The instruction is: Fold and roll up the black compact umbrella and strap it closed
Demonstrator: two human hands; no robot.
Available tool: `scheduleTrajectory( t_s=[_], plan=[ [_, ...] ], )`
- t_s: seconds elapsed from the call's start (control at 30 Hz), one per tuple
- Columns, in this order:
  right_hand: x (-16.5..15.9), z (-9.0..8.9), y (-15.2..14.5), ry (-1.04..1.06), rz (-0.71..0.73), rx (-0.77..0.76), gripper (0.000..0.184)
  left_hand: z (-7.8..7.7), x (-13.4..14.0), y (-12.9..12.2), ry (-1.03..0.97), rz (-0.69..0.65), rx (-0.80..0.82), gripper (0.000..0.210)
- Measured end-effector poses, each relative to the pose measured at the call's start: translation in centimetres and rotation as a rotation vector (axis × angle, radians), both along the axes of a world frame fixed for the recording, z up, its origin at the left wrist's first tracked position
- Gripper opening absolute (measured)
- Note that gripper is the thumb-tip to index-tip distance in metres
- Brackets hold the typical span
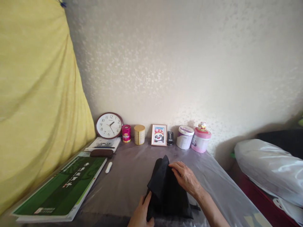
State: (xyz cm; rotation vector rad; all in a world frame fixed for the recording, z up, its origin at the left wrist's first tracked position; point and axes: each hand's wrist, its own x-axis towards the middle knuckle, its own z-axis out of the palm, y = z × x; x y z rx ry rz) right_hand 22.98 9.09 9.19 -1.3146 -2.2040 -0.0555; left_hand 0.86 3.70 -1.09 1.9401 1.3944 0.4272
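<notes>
Clock: I read 12, 2, 4, 7, 8, 9, 10, 11 on the dial; small word illegible.
Green book: white characters on cover; I can't make them out.
Pink tin: lettering blurred.

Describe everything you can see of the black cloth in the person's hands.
The black cloth looks plain, soft and matte. It lies partly folded on the shiny grey table cover, close to the viewer. A flap stands raised, peaking at the far end, and a narrow strip sticks out at lower right. The left hand grips its left edge; the right hand's fingertips touch the far part. Its underside is hidden.
</notes>
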Motion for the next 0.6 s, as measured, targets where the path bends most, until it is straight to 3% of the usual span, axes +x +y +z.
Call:
scheduleTrajectory(
  t_s=[0.1,0.3,0.47,0.6],
  plan=[
    [-0.7,0.3,0.4,-0.112,0.019,-0.024,0.035,-0.4,0.2,0.0,0.000,0.017,0.003,0.079],
    [-1.8,0.0,1.4,-0.356,0.048,-0.068,0.048,0.2,1.7,-0.4,0.216,0.064,-0.032,0.088],
    [-2.3,-1.2,2.4,-0.387,0.021,-0.059,0.030,0.9,2.3,-0.9,0.273,0.108,-0.044,0.090],
    [-2.3,-1.5,3.2,-0.278,0.011,-0.063,0.025,1.0,2.6,-1.2,0.292,0.119,-0.034,0.090]
  ],
)
